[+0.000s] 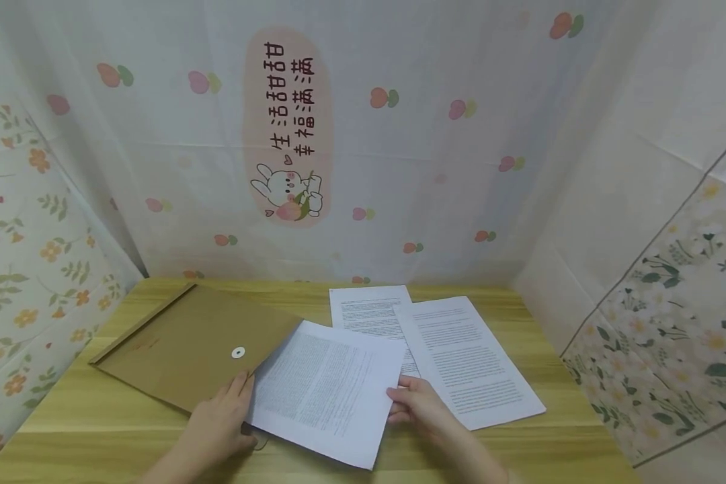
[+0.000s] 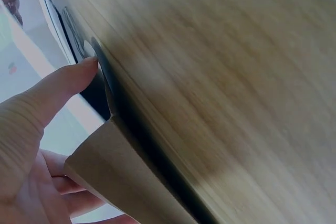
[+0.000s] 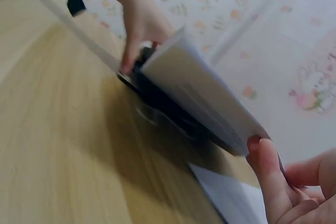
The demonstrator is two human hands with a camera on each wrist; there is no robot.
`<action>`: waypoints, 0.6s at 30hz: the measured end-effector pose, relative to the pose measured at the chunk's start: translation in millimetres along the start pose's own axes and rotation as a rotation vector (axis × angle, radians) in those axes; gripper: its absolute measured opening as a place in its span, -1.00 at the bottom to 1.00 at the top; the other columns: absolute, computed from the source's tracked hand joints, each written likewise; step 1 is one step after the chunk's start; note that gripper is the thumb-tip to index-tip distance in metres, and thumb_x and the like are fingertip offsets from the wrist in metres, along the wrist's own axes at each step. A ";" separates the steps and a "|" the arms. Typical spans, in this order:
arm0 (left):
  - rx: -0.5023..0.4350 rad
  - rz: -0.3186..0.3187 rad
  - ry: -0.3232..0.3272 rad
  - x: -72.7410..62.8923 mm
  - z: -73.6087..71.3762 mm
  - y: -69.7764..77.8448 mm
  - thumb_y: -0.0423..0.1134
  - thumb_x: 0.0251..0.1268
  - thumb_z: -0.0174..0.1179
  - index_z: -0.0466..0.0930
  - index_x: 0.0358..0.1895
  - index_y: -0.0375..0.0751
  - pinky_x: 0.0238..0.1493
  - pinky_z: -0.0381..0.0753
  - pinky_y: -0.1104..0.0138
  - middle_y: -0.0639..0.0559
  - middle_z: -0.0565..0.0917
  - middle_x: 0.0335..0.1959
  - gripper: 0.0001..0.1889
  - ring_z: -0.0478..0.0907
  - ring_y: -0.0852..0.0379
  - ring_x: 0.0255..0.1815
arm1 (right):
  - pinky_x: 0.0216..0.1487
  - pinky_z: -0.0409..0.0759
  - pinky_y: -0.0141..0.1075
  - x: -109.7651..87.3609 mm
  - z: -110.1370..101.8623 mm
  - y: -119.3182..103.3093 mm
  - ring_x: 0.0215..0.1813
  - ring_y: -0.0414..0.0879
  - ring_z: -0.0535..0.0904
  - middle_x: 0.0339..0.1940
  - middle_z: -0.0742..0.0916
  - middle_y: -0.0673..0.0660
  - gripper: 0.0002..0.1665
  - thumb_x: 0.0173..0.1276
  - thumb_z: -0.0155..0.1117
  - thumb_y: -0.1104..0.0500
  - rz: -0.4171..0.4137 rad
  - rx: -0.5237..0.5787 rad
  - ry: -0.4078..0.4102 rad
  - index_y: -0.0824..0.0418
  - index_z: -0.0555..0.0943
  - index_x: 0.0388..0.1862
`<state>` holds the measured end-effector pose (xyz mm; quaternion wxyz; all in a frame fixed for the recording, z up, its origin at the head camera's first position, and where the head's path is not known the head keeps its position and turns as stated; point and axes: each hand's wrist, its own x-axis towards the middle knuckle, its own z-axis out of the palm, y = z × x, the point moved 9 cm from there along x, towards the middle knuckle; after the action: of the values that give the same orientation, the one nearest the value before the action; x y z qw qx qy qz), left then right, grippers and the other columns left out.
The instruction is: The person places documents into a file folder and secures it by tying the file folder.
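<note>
A brown kraft-paper document envelope (image 1: 187,343) with a white round button lies at an angle on the left of the table. My left hand (image 1: 220,413) grips it at the near corner of its mouth. In the left wrist view the thumb (image 2: 73,80) lies at the envelope's lower edge, and the other fingers are partly hidden behind its folded side (image 2: 123,163). A stack of printed sheets (image 1: 333,390) sticks out of the mouth, its left end overlapped by the envelope. My right hand (image 1: 420,407) pinches the stack's right edge between thumb and fingers, also seen in the right wrist view.
Two more sets of printed paper lie at the right: one farther back (image 1: 369,306), partly covered, and a nearer one (image 1: 472,363) overlapping it. Patterned cloth curtains (image 1: 399,168) enclose the back and sides of the wooden table (image 1: 556,444).
</note>
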<state>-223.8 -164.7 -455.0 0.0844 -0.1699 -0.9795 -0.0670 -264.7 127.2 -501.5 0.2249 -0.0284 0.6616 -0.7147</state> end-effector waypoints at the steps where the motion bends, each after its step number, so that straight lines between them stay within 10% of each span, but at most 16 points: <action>1: 0.005 0.004 0.008 -0.1 -0.2 0.4 0.02 -0.50 0.59 0.39 0.17 -0.56 -0.41 0.60 -0.07 -0.41 0.44 0.18 0.04 0.46 -0.31 0.11 | -0.29 0.67 -0.28 2.4 7.1 1.0 -0.37 -0.07 0.71 -0.31 0.74 0.24 -0.56 0.41 0.10 0.29 0.000 0.006 -0.010 0.55 0.39 0.16; 18: 0.030 0.028 0.038 -0.9 -0.6 2.4 0.00 -0.54 0.53 0.41 0.16 -0.54 -0.34 0.59 -0.09 -0.39 0.46 0.15 0.02 0.50 -0.28 0.07 | -0.49 0.67 -0.25 53.7 83.7 6.8 -0.47 0.08 0.71 -0.54 0.71 0.32 -0.86 0.37 0.15 0.32 0.011 -0.126 0.048 0.38 0.48 -0.38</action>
<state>-222.1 -162.9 -454.3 0.1066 -0.1808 -0.9762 -0.0544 -282.6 29.7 -511.5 0.2106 -0.0215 0.7108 -0.6708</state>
